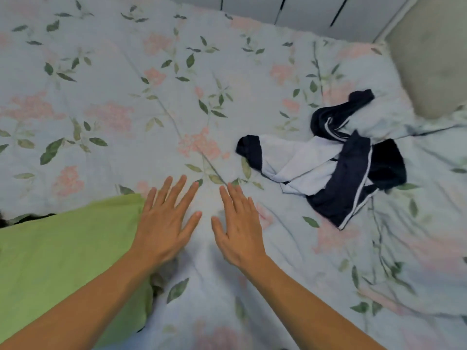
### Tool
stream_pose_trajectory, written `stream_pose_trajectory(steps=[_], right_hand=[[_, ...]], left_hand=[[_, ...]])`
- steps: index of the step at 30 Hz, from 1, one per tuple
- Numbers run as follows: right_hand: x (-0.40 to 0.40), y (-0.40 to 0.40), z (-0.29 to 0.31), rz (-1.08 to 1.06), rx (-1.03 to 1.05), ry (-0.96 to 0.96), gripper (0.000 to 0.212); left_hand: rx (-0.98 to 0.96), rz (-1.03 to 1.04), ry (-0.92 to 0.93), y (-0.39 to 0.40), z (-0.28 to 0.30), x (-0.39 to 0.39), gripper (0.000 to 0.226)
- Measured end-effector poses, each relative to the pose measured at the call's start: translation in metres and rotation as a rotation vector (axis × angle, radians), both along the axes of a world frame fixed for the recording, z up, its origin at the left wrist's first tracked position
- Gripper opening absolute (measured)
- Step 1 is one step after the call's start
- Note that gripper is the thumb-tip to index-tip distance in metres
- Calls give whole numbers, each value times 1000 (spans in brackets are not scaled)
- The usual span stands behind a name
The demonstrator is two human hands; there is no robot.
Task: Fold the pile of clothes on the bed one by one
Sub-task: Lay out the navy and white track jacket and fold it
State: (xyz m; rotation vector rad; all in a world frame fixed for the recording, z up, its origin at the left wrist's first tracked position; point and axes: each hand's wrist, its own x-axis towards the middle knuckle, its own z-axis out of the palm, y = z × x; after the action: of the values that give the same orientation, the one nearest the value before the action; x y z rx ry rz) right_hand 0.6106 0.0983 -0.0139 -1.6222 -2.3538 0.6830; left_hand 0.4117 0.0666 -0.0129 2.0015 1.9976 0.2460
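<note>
Head view. The bed, covered by a floral quilt [126, 97] in pale blue with pink blossoms and green leaves, is carrying the clothing. No bin or basket is showing; the quilt surface is the only thing bearing the garments.

A navy-and-white garment [336, 168] is lying crumpled to the right of the hands, well apart from them. Its long axis is running roughly from upper right toward lower right, with a navy-cuffed white sleeve pointing left toward the middle of the bed. White piping is edging the navy panels. It is lying unfolded.

A green cloth [63, 248] is lying flat at the lower left, its right edge passing under the left forearm.

The left hand [166, 223] is stretching forward, palm down, fingers straight and spread, holding nothing; it is lying over the quilt just beside the green cloth's upper corner. The right hand [240, 228] is lying alongside it, palm down, fingers straight and close together, holding nothing. Whether the palms are pressing the quilt cannot be told.
</note>
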Motion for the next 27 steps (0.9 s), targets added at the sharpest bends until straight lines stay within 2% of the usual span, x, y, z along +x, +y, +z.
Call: stream_pose_trajectory(steps=[8, 15, 18, 20, 23, 25, 27], right_hand=[[231, 127, -6, -154, 15, -47, 71], [388, 226, -27, -202, -22, -180, 77], [416, 249, -58, -216, -149, -208, 87], [417, 255, -76, -241, -310, -181, 100], [396, 251, -103, -298, -372, -175, 118], [376, 243, -116, -343, -280, -177, 108], [362, 235, -123, -387, -121, -160, 70]], left_hand=[[-18, -91, -92, 148, -18, 232, 69], [-110, -124, -135, 251, -41, 352, 75], [-259, -84, -82, 282, -70, 371, 81], [-362, -82, 33, 291, -92, 372, 94], [-356, -119, 229, 291, -118, 366, 107], [-252, -105, 257, 288, -123, 362, 93], [-97, -104, 244, 286, -121, 358, 62]])
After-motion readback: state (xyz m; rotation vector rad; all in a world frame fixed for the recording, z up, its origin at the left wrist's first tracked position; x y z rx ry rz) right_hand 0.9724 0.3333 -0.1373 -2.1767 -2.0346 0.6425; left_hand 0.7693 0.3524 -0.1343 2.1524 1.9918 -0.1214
